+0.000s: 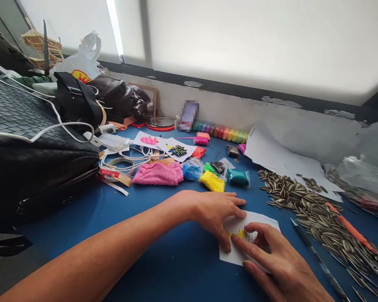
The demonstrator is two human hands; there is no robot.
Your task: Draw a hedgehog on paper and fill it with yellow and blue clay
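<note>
Should the splayed left hand [213,210] ease, the rectangular white paper sheet [234,253] beneath could slip under the loosely parted right hand [279,256].

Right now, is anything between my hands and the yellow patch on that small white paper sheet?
Nothing visible is: the left hand lies partly over the small white paper sheet, and the right hand seems to touch its yellow patch.

a small, flat, rectangular white paper sheet [235,224] lies askew on the blue tabletop [176,260], partly covered, bearing soft-edged yellow patches [241,232] beside small dark marks [249,237].
</note>
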